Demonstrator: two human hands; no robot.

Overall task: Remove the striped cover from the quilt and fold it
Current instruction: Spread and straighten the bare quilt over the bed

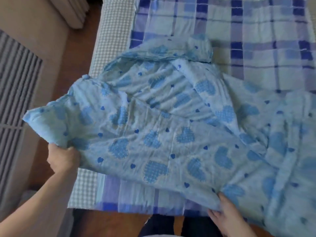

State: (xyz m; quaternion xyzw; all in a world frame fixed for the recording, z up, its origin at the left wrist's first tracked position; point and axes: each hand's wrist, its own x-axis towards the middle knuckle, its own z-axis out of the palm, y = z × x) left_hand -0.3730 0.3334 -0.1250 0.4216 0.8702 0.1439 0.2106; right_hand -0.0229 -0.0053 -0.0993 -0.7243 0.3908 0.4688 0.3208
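A light blue quilt [171,130] printed with blue hearts lies rumpled across the bed, its left corner lifted off the edge. Under it spreads the blue and purple striped, plaid-like cover [256,31], flat on the bed. My left hand [63,158] grips the quilt's left edge and holds it up over the bedside. My right hand [225,214] clutches the quilt's near edge at the foot of the bed. The quilt's right part runs out of view.
A pale checked sheet [111,31] shows along the bed's left side. Brown wooden floor [75,48] lies between the bed and a beige wall with a ribbed panel [15,82]. My dark trouser legs [171,226] stand at the bed's foot.
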